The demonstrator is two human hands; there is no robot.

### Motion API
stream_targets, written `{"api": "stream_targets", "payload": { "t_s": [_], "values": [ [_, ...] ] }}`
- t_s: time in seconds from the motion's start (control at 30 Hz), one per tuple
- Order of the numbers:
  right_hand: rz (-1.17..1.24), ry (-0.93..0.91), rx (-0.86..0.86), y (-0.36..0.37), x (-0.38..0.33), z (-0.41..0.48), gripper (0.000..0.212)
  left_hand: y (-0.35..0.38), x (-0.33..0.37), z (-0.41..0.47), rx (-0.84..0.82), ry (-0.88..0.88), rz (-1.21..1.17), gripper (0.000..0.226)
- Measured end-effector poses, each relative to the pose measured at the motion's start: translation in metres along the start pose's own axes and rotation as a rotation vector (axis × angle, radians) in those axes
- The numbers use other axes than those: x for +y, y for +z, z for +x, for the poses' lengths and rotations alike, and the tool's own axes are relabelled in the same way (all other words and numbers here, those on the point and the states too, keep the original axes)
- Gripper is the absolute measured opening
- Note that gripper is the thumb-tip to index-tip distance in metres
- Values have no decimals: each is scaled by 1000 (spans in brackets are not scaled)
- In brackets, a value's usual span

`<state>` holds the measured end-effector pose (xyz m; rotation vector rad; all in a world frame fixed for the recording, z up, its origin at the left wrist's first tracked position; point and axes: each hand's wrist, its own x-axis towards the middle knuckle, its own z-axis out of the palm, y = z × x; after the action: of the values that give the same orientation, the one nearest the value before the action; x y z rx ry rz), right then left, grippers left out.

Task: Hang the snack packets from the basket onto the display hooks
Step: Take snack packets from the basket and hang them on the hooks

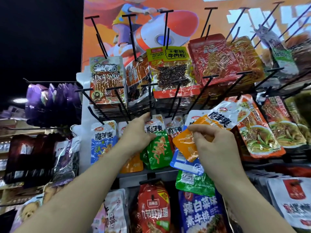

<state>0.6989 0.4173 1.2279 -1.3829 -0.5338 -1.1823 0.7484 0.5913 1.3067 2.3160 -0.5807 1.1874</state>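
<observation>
left hand (pixel 138 132) pinched green packet (pixel 159 149) at hook (pixel 150 100); right hand (pixel 214 142) gripped packet bunch (pixel 184 144), which could slip loose.

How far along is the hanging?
Done: several packets hang on the middle row, like the blue packet. In hand: the left hand pinches a green packet at its hook; the right hand grips a bunch. Left: that bunch; the basket is out of view.

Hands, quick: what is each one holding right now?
Left hand: fingers grip the green packet.
Right hand: fingers pinch a bunch of packets, an orange one foremost.
</observation>
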Motion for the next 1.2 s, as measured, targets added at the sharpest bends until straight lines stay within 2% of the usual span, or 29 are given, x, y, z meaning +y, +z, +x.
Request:
{"api": "stream_targets", "payload": {
  "t_s": [0.2,0.57,0.63,0.7,0.73,0.77,0.83,0.87,0.93,1.0,1.07,1.17,1.2],
  "values": [
    [33,29,-124,-5,-5,-3,46,18,-11,6,125,-23,306,79],
    [83,11,-121,-7,-11,-9,111,17,-11,-7,187,-23,175,74],
    [130,22,-132,-9,-12,-9,118,10,-6,-16,250,-20,164,64],
    [171,33,-154,-12,-12,-9,118,1,2,-29,381,59,34,36],
    [185,33,-164,-12,-13,-9,118,-4,9,-38,401,87,-116,20],
    [200,34,-173,-13,-13,-10,116,-8,18,-49,358,93,-283,12],
    [246,22,-205,-11,-14,-12,99,-13,38,-73,168,73,-516,27],
    [277,8,-220,-9,-15,-13,81,-13,45,-82,98,69,-550,32],
    [317,11,-223,-5,-15,-17,39,-10,53,-94,66,67,-618,37],
    [346,46,-249,-2,-14,-21,23,-8,52,-97,111,25,-720,38],
    [377,63,-319,-1,-12,-25,32,-8,49,-98,162,-22,-761,38],
    [317,51,-399,-3,-11,-29,73,-9,46,-101,190,-86,-817,30],
    [294,48,-397,-3,-11,-32,79,-9,45,-101,193,-113,-839,27]
  ]
}}
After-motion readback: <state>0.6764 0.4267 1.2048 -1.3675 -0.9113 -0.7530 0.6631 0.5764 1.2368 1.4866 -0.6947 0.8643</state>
